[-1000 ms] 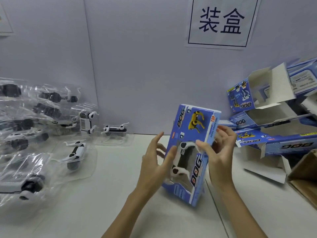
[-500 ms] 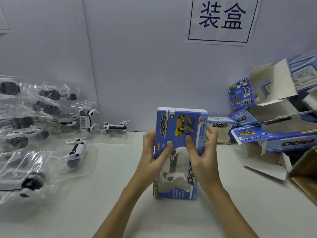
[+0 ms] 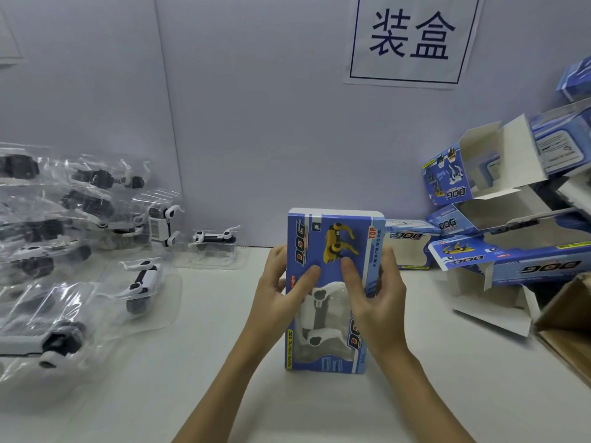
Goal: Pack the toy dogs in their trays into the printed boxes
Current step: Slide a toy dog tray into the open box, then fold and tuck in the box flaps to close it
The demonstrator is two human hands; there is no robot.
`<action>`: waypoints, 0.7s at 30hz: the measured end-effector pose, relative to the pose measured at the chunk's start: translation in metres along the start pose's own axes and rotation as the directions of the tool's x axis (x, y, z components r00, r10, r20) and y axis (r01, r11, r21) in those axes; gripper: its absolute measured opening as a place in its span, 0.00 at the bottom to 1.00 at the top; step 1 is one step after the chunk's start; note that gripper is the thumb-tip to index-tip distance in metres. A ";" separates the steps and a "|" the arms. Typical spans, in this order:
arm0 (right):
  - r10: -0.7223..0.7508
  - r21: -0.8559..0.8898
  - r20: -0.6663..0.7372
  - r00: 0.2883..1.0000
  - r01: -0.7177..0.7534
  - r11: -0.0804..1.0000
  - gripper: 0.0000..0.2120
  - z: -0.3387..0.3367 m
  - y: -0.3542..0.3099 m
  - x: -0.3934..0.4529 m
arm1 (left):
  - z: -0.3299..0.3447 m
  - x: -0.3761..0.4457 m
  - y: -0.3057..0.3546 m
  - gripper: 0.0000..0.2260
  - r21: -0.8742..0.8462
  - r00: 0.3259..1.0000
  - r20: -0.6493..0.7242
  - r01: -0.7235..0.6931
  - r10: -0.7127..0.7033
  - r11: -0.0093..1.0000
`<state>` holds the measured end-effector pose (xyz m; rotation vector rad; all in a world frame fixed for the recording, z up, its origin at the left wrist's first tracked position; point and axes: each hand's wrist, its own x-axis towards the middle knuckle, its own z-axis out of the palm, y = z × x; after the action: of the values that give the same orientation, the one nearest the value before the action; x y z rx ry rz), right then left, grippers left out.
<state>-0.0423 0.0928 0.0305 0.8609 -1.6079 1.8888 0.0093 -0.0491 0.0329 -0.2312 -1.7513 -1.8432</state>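
One blue box (image 3: 332,292) stands on end at the centre of the white table (image 3: 198,394), gripped from both sides: the left hand (image 3: 277,290) curls round its 9 o'clock edge with the thumb on the front, and the right hand (image 3: 379,297) curls round its 3 o'clock edge, thumb likewise pressed on the front. A white toy dog (image 3: 316,318) shows through the box's clear window. Printed on the box are "DOG", "TOP" and "FUNNY MOVING DOG", with a yellow dog pictured above the window; the right hand covers part of the lower "DOG". At 9 o'clock lies a heap of bagged dogs (image 3: 48,251) in clear trays, roughly eight, though glare and overlapping plastic make the count uncertain and the frame edge cuts some off. Two more trayed dogs lie apart from the heap, one (image 3: 142,286) nearer and one (image 3: 214,239) by the wall. At 3 o'clock sits a pile of open boxes (image 3: 499,219), at least four, marked "DOG" upside down, and one small closed box (image 3: 412,244) behind the right hand. A brown carton (image 3: 569,324) is cut off at 4 o'clock. A wall sign (image 3: 412,39) at 12 o'clock reads "装盒".
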 end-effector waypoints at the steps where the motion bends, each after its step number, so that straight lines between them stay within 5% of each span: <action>1: 0.014 -0.008 -0.013 1.000 -0.015 1.000 0.22 0.000 0.000 0.000 | -0.001 0.000 0.001 0.17 -0.013 1.000 0.012 -0.003 0.003 1.000; 5: 0.031 -0.060 -0.005 1.000 -0.031 0.998 0.24 -0.004 0.002 0.001 | 0.001 0.001 0.002 0.13 -0.003 0.999 0.031 -0.031 0.031 1.000; 7: 0.018 -0.040 0.018 1.000 -0.017 0.999 0.20 0.000 0.005 0.000 | 0.002 0.002 -0.002 0.13 0.044 0.996 -0.026 -0.086 0.087 0.995; 11: -0.087 -0.208 -0.070 0.994 0.071 0.976 0.31 0.013 0.013 -0.009 | 0.003 0.006 -0.013 0.12 0.266 0.941 -0.190 -0.223 0.278 0.938; 15: 0.013 -0.255 0.168 0.986 0.031 0.966 0.40 0.026 0.014 -0.021 | -0.002 0.004 -0.012 0.13 0.196 0.934 -0.237 -0.223 0.266 0.955; 18: 0.147 -0.028 0.138 0.979 -0.145 0.989 0.42 0.021 0.019 -0.014 | -0.011 0.005 -0.012 0.17 0.253 0.919 -0.174 -0.305 0.354 0.918; 21: 0.305 0.211 0.194 0.932 -0.343 0.915 0.29 -0.001 0.021 -0.003 | -0.009 0.008 -0.011 0.22 0.241 0.954 -0.167 -0.206 0.249 0.948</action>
<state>-0.0559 0.0898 0.0141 0.9044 -1.7255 2.3408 -0.0004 -0.0605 0.0264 -0.1520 -1.6980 -1.4424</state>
